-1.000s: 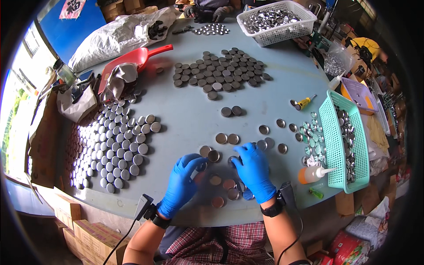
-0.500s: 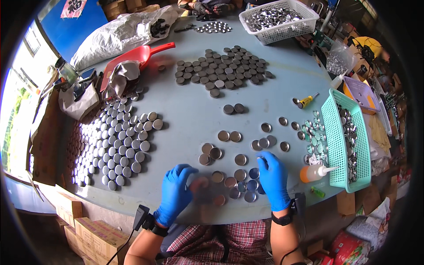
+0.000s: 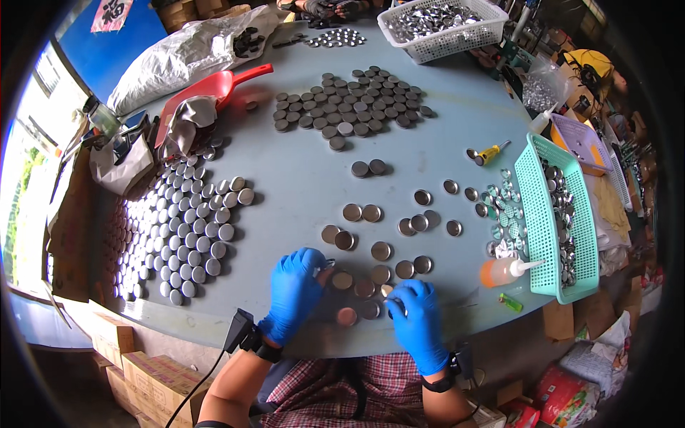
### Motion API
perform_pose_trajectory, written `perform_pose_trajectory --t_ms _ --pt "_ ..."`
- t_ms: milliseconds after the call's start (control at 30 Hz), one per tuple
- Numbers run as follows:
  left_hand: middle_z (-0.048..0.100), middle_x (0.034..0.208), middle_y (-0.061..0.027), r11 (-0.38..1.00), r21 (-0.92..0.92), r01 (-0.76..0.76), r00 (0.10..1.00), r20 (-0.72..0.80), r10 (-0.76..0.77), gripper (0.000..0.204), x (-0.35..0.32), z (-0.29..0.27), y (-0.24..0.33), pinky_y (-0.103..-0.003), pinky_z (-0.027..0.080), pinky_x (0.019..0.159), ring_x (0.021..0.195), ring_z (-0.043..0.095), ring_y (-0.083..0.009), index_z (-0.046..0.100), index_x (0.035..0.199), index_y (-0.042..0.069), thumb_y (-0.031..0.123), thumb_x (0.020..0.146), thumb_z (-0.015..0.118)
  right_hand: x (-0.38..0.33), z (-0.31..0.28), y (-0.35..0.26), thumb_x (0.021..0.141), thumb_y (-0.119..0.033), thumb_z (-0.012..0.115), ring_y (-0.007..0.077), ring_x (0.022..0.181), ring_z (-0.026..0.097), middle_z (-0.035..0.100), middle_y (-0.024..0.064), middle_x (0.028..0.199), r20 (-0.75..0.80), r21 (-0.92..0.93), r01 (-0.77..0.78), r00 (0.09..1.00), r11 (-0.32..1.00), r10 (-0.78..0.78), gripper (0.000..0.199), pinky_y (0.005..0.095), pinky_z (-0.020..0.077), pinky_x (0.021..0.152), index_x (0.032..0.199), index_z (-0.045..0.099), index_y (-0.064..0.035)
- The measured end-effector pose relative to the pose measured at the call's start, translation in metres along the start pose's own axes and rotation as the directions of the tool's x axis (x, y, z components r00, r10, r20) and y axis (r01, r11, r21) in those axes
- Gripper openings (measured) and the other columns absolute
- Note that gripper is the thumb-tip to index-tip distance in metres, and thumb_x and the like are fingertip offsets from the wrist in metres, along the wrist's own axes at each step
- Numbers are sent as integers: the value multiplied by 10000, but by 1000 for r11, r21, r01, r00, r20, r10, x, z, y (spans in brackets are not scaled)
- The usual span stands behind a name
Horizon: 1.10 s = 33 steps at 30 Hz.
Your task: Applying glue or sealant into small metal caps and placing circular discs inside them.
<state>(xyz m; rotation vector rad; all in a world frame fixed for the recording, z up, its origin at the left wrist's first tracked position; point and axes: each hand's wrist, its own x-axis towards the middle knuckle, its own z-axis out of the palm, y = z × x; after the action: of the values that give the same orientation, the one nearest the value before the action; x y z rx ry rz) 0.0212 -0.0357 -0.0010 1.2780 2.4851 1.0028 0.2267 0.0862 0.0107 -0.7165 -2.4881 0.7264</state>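
Observation:
My left hand (image 3: 294, 291), in a blue glove, is closed at the near edge of the group of round metal caps. Something small and shiny shows at its fingertips, partly hidden. My right hand (image 3: 417, 324), also gloved, has its fingers curled round a round metal cap (image 3: 397, 308), seen mostly edge-on. Between the hands lie several shallow caps, among them a pale one (image 3: 342, 280), a reddish one (image 3: 347, 316) and a dark one (image 3: 369, 309). Just beyond my right hand, two caps (image 3: 404, 269) lie side by side.
Silver discs (image 3: 189, 239) cover the left of the table; dark discs (image 3: 349, 103) spread farther back. On the right stand a green basket (image 3: 560, 285) and a glue bottle (image 3: 501, 272), near a yellow-handled screwdriver (image 3: 491, 153). A red dustpan (image 3: 221, 84) and white basket (image 3: 457, 36) are at the back.
My right hand has moved left and down, now curled round a cap. My left hand has shifted up and right. Fewer caps show between them; the whole view has shifted slightly.

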Motion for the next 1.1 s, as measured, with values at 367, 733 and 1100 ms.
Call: perform_pose_trajectory --t_ms 367,733,1100 --pt "617 935 -56 942 87 -323 946 60 319 257 -14 19 37 -424 437 809 874 589 -295 664 989 128 171 754 758 -15 -7 -6 782 -84 733 280 877 589 619 37 964 -2 -38 129 992 991 -129 149 401 481 769 916 672 -105" --pt "640 740 -45 986 -119 -116 985 -144 98 139 3 2 11 -360 469 720 678 626 -253 662 843 73 111 750 758 -24 -11 -3 793 -82 710 296 1013 571 609 76 1155 45 -48 148 988 988 -145 278 406 469 863 1067 692 -128" --pt "598 1113 -83 963 15 -268 963 -32 269 326 -38 -10 7 -411 437 875 1015 556 -307 668 1049 119 100 737 761 -32 16 -9 793 -108 729 278 1018 560 601 44 1087 -82 -149 63 994 987 -76 168 427 439 850 945 658 -116"
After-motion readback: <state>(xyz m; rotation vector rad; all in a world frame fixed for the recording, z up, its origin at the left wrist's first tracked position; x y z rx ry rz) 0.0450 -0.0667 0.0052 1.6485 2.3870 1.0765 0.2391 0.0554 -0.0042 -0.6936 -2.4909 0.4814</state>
